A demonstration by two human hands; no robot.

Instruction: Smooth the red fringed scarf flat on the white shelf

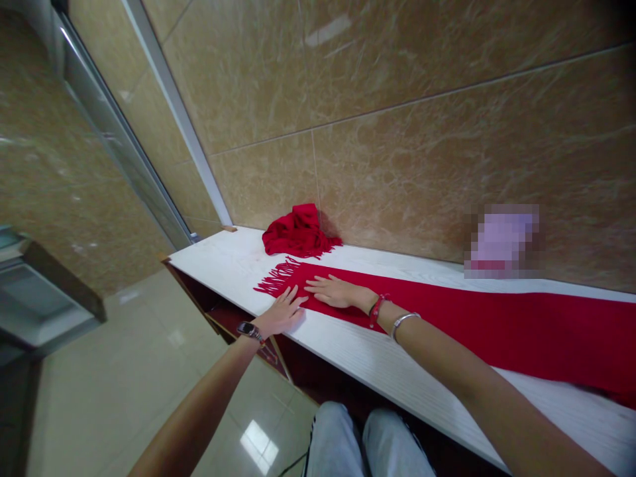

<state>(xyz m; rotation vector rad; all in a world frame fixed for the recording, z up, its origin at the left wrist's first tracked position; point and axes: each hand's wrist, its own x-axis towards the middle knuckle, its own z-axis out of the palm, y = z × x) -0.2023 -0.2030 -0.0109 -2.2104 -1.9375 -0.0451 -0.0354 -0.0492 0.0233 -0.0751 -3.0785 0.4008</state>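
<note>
A long red scarf (447, 311) lies spread along the white cabinet top, its fringe pointing left. My right hand (332, 291) rests flat on the scarf close to the fringed end, fingers stretched to the left. At the scarf's near edge, my left hand (283, 313) is laid down with its fingers apart, the fingertips touching the cloth beside the fringe. Behind the fringe, a second red fringed cloth (297, 232) sits crumpled against the wall. The scarf's far right end runs toward the frame edge.
The white cabinet top (218, 255) runs along a tan tiled wall (397, 179). A blurred-out, pinkish item (501, 242) stands at the back right. Open shelves (328, 364) lie under the top's front edge. A shiny tiled floor (124, 371) extends to the left.
</note>
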